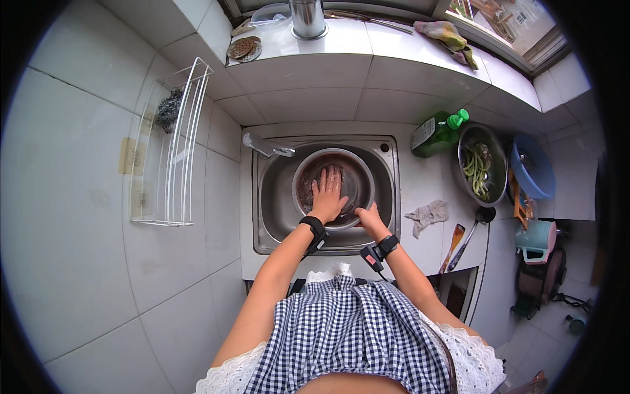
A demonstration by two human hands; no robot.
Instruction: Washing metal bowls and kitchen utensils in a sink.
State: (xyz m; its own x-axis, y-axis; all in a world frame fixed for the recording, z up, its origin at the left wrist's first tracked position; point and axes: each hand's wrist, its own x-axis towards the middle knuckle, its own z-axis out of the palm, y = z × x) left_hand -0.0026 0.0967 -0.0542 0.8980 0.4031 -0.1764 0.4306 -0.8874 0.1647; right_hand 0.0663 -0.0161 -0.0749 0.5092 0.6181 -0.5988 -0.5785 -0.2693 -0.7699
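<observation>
A round metal basin (297, 193) sits in the stainless-steel sink (275, 216), tilted a little towards me. Inside it my left hand (329, 194) lies palm down with fingers spread, wet, over dark reddish contents that I cannot make out. My right hand (369, 220) grips the basin's rim at the near right, thumb inside and the other fingers hidden under the wall. The chrome faucet (268, 147) reaches over the sink's back left corner; no stream of water shows from it.
Right of the sink are a green pump bottle (434, 135), a grey rag (427, 216), a spatula (452, 246), a ladle (472, 236), a metal bowl of green beans (476, 170) and a blue basin (534, 167). A white wire rack (172, 162) juts from the left wall.
</observation>
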